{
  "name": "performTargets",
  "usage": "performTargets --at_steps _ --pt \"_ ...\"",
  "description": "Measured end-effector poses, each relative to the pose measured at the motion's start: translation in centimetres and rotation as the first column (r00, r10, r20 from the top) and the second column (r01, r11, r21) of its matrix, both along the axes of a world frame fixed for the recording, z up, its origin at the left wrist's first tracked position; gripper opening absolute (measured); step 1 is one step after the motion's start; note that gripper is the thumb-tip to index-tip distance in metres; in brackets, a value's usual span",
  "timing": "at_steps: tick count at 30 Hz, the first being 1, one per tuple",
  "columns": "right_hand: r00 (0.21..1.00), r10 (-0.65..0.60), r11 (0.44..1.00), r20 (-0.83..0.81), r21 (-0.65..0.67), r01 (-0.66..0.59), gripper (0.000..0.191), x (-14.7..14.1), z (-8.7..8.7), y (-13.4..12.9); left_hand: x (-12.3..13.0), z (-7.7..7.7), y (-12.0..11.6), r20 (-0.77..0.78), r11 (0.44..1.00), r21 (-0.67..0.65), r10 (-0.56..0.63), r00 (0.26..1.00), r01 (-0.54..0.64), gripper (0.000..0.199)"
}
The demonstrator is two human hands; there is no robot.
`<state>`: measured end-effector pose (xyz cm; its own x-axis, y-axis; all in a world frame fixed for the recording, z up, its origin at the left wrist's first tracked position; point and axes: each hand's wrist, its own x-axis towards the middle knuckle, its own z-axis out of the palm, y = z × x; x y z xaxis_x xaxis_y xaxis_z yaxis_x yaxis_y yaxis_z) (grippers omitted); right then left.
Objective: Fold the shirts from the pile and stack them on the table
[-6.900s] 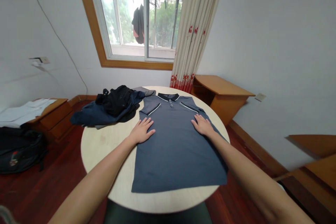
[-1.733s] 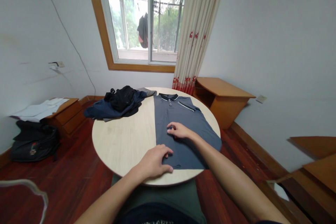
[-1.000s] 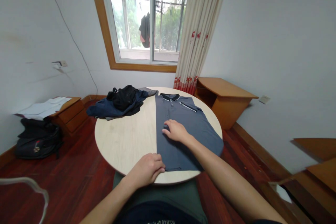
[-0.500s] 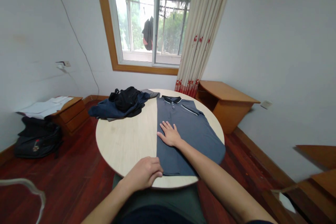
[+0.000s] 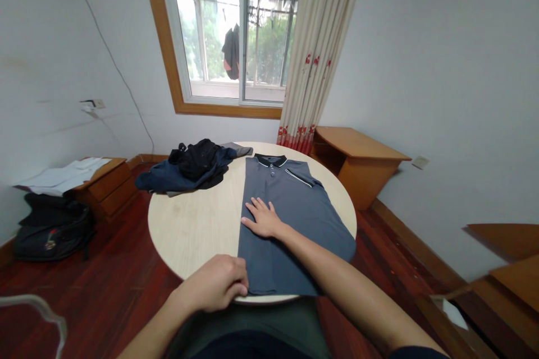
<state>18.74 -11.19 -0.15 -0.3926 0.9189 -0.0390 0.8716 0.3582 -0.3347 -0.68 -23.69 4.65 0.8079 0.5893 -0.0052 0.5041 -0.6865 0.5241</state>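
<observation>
A dark grey polo shirt (image 5: pixel 297 207) with a black, white-edged collar lies spread on the round table (image 5: pixel 189 224), its left side folded in to a straight edge. My right hand (image 5: pixel 263 220) rests flat on the middle of the shirt near that edge, fingers spread. At the shirt's lower left corner, by the table's near rim, my left hand (image 5: pixel 221 283) is closed with thumb and fingers pinching the hem. Its fingertips partly hide the corner of the cloth.
A pile of dark clothes (image 5: pixel 193 165) sits at the table's back left. Beyond are a window, a patterned curtain (image 5: pixel 309 56) and a wooden desk (image 5: pixel 366 151). On the left, a black bag (image 5: pixel 54 230) stands by a small drawer cabinet (image 5: pixel 105 185) with papers.
My left hand has drawn the shirt's lower edge slightly towards me, closer to the table's near rim. The right hand stays flat on the shirt. The view has shifted a little to the right.
</observation>
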Motion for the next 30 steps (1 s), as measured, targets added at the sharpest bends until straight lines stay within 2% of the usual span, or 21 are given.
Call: performTargets --at_steps 2,5,9,11,13,15,16,17,18,20,22,24,27,30 --pt "0.999 -0.029 0.999 -0.028 0.02 0.03 0.073 0.2 0.3 0.8 -0.1 0.4 0.0 -0.019 0.998 -0.055 0.003 1.0 -0.004 0.016" --pt "0.99 -0.136 0.987 -0.023 0.088 0.137 0.068 1.3 0.7 3.3 -0.4 0.9 0.0 -0.034 0.991 -0.135 0.013 0.999 -0.017 0.015" --pt "0.951 -0.307 0.949 0.034 0.085 0.304 0.067 4.9 0.8 7.6 -1.3 1.1 -0.3 -0.092 0.967 -0.25 0.024 0.995 -0.046 0.014" --pt "0.926 -0.373 0.927 0.054 0.056 0.37 0.067 6.9 0.4 9.3 -1.7 1.0 -0.3 -0.116 0.948 -0.318 -0.012 0.993 -0.025 0.01" --pt "0.92 -0.387 0.921 0.058 0.06 0.384 0.065 8.5 0.1 10.6 -1.9 0.9 0.6 -0.091 0.909 -0.415 -0.088 0.992 0.042 0.003" --pt "0.928 -0.368 0.928 0.056 0.082 0.363 0.063 9.2 -0.1 11.5 -1.7 0.8 2.6 0.003 0.861 -0.496 -0.124 0.992 0.11 0.021" --pt "0.933 -0.356 0.932 0.054 0.095 0.35 0.062 9.2 -0.1 12.0 -1.4 0.7 4.1 0.061 0.852 -0.51 -0.1 0.993 0.118 0.031" --pt "0.936 -0.348 0.934 0.052 0.105 0.341 0.061 9.0 0.0 12.5 -1.0 0.6 5.9 0.124 0.866 -0.491 -0.036 0.992 0.093 0.039" --pt "0.938 -0.344 0.935 0.051 0.116 0.336 0.061 8.8 0.2 13.0 -0.5 0.5 7.9 0.172 0.898 -0.44 0.062 0.983 0.02 0.044" --pt "0.938 -0.342 0.934 0.049 0.128 0.334 0.062 8.0 0.6 14.0 0.6 0.0 12.1 0.213 0.934 -0.306 0.257 0.943 -0.185 0.05" --pt "0.939 -0.341 0.935 0.05 0.12 0.334 0.063 7.1 0.9 15.0 1.6 -0.8 16.1 0.206 0.933 -0.145 0.354 0.912 -0.33 0.045" --pt "0.939 -0.341 0.938 0.055 0.096 0.335 0.064 6.4 0.9 15.9 2.4 -1.9 19.2 0.155 0.894 0.034 0.437 0.886 -0.446 0.043" --pt "0.931 -0.358 0.933 0.079 0.063 0.353 0.065 5.5 0.0 16.8 3.1 -3.7 22.1 -0.013 0.824 0.193 0.545 0.838 -0.533 0.055" --pt "0.921 -0.38 0.924 0.092 0.082 0.373 0.066 4.9 -1.3 17.2 3.5 -5.1 23.3 -0.137 0.819 0.238 0.561 0.816 -0.523 0.061"
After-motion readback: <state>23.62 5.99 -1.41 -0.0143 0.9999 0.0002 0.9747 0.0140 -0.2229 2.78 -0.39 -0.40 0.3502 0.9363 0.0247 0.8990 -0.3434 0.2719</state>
